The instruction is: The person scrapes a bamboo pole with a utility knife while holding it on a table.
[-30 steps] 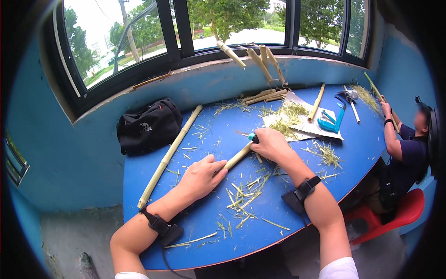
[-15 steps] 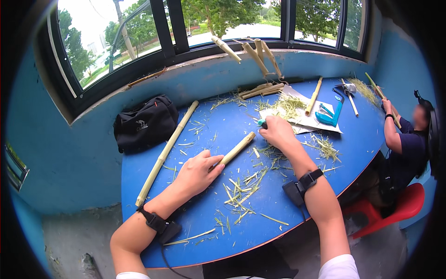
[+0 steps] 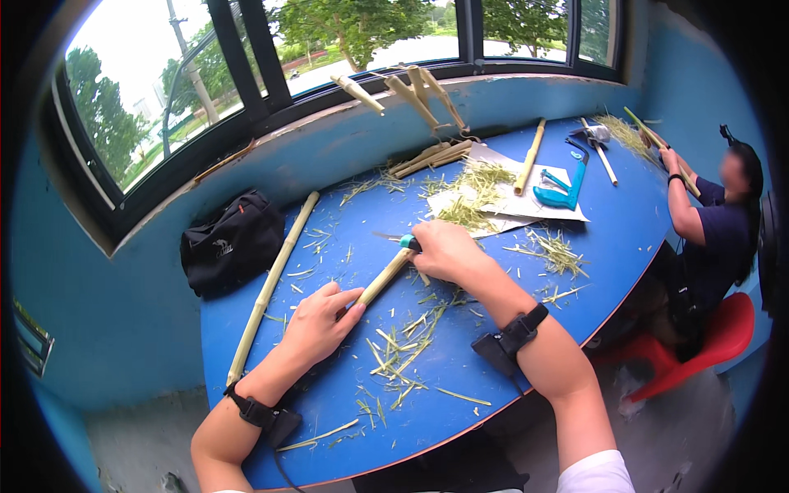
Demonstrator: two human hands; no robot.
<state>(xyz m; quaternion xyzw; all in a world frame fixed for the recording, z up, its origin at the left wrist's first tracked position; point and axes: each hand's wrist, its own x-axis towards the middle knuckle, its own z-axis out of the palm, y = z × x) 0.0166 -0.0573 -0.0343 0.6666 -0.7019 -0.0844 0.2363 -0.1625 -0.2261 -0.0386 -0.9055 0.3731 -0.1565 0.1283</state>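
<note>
My left hand (image 3: 325, 323) is closed around the near part of a short, pale bamboo stick (image 3: 385, 277), which slants away from me over the table. In my right hand (image 3: 448, 251) is a knife (image 3: 408, 241) with a teal and black handle, gripped in the closed fingers. Its thin blade points left, by the far end of the stick. Whether the edge touches the bamboo I cannot tell. Thin green and yellow shavings (image 3: 403, 353) lie on the blue table (image 3: 329, 444) beneath and beside the stick.
A long bamboo pole (image 3: 275, 283) lies at the left, near a black bag (image 3: 233, 240). Behind my right hand are shaving-covered paper sheets (image 3: 509, 205), a teal folding saw (image 3: 563, 191) and another bamboo stick (image 3: 531, 156). A co-worker (image 3: 715, 214) holds a pole at the far right.
My right hand has brought the knife back toward me, close to the stick's far end. My left hand keeps its hold. The whole view has shifted a little.
</note>
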